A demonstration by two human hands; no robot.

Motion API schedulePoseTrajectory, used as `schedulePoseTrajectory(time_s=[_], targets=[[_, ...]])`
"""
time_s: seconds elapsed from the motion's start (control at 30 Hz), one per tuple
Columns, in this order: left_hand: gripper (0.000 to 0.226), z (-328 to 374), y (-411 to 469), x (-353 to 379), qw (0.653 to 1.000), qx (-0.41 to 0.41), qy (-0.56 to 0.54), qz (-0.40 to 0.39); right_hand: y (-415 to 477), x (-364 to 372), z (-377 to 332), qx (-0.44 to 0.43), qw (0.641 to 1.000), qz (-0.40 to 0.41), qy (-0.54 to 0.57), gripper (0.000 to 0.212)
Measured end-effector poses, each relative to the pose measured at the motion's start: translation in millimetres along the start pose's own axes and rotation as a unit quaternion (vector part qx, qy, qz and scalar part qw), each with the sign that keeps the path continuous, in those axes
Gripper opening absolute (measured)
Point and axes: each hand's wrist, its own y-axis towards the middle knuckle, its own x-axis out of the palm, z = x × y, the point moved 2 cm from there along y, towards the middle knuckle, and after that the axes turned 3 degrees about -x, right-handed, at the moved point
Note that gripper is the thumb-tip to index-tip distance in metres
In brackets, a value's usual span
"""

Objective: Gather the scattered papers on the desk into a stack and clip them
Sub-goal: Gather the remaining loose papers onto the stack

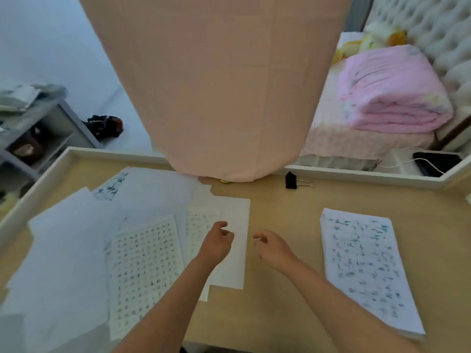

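Head view: desk [254, 314] with a raised pale rim; clock directions are read from the hands at its middle.
Left hand [219, 240]: fingers curled over the nearest white sheet [237, 263]. I cannot tell whether it pinches the sheet or only hovers.
Right hand [272, 247]: loosely curled and holding nothing, over bare wood just beside that sheet's right edge.
Scattered papers [76, 250]: fanned and overlapping from 7 to 11 o'clock. Two are grid-printed and one is ink-marked, at 11. The rest are blank and too overlapped to count.
Stack [362, 266]: one, already squared, handwritten face up, at 3 o'clock and well apart from the spread.
Binder clip [291, 180]: one, black, wire arms laid flat, at 1 o'clock near the rim.
Step in hand, as I judge it: taking the nearest sheet. Best to slide it by its free edge to lift a corner, then carry it to the stack at 3 and keep the edges flush, so the clip bites every sheet.
Surroundings: one peach curtain [216, 85] at 12, one folded pink blanket [390, 98] at 1 to 2, one phone [433, 161] at 2.
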Motion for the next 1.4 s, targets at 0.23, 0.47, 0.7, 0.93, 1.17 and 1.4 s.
schedulePoseTrajectory(time_s=[0.23,0.47,0.7,0.93,1.17,1.4], targets=[[0.051,-150.9,17.6,-164.8,0.993,-0.078,0.045,0.078,24.6,158.2,-82.7,0.036,0.996,-0.066,-0.041,0.033],[0.061,-246.5,4.2,-239.7,0.974,-0.178,0.096,0.105,45.2,251.6,-126.6,0.097,0.990,0.034,-0.094,0.059],[0.068,-240.5,19.3,-225.1,0.990,-0.123,0.043,0.048,55.4,284.7,-131.1,0.190,0.981,0.046,0.007,0.072],[0.056,-262.1,27.9,-262.2,0.988,-0.096,-0.051,0.108,61.8,273.0,-145.6,0.074,0.996,0.058,0.006,0.019],[0.079,-341.0,-21.4,-324.7,0.883,-0.381,-0.061,0.269,76.6,300.1,-178.8,0.021,0.996,-0.070,0.058,0.015],[0.041,-367.4,-59.1,-322.1,0.868,-0.394,-0.235,0.188,66.1,383.8,-196.4,-0.058,0.989,-0.115,-0.073,0.074]])
